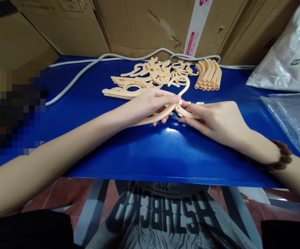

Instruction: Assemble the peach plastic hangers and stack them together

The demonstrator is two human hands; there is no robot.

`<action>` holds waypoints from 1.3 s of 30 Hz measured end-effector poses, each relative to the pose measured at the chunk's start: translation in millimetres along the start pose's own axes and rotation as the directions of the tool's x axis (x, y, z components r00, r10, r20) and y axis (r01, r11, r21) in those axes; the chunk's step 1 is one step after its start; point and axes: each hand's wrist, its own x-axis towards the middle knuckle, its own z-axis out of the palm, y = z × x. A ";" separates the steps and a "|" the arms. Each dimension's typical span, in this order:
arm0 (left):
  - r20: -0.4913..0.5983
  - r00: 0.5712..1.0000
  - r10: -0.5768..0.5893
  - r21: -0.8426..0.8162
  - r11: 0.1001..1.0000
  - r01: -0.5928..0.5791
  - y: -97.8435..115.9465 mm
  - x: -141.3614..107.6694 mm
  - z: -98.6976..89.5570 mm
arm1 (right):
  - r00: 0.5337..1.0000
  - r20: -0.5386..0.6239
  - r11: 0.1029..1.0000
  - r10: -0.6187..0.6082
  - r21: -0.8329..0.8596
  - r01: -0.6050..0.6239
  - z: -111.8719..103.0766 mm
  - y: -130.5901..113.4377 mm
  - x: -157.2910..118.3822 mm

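Note:
Over the blue table, my left hand (152,103) is closed around a beige plastic clothes hanger piece (156,118), whose curved hook (186,84) rises beyond the fingers. My right hand (214,119) pinches a hanger arm (184,112). Its rounded end meets the first piece at the middle; whether the two are joined I cannot tell. Part of both pieces is hidden by my fingers. Just beyond my hands lie a pile of loose hooks (160,72) and several flat hanger arms (118,92). Farther right, short curved arms (208,75) are stacked in neat rows.
A white cable (79,71) runs along the back of the blue table (144,155). Cardboard boxes (139,27) stand behind it. At the right are a white plastic bag (284,55) and a clear plastic bag (292,121). The table's front edge is close to my body.

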 end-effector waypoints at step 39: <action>0.085 0.996 0.034 -0.021 0.999 -0.032 -5.2 3.2 -3.8 | 0.989 0.106 0.990 0.100 -0.109 -0.088 -7.9 -10.3 1.4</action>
